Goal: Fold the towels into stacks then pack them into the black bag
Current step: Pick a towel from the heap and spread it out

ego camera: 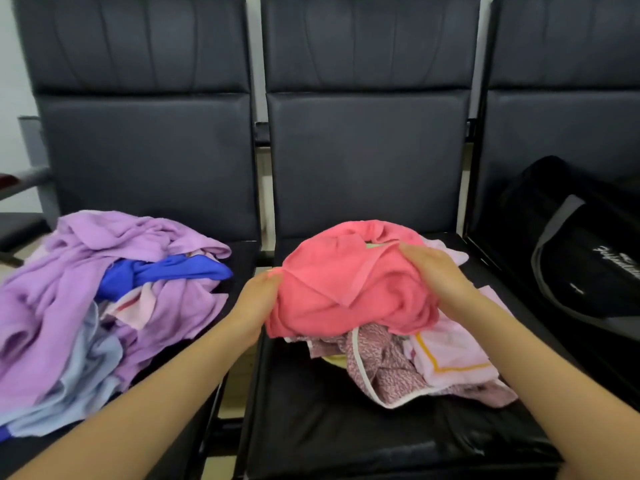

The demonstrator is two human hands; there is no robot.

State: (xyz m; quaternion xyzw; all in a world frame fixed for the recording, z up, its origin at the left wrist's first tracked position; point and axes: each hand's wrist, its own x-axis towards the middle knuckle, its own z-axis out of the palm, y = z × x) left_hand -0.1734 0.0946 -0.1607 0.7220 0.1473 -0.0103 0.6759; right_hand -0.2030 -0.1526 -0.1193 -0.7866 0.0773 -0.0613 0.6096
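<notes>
A crumpled pink-red towel (346, 285) lies on top of a heap on the middle seat. My left hand (258, 301) grips its left edge and my right hand (438, 277) grips its right side. Under it lie a mottled mauve towel with white trim (374, 365) and a pale pink towel with an orange line (450, 355). A second heap on the left seat holds purple towels (69, 271), a blue one (166, 271) and a light blue one (90, 368). The black bag (581, 251) rests on the right seat.
Three dark padded seats (346, 431) stand in a row, their high backrests (367, 150) behind the heaps. Narrow gaps separate the seats. A grey armrest (24, 181) sticks out at the far left.
</notes>
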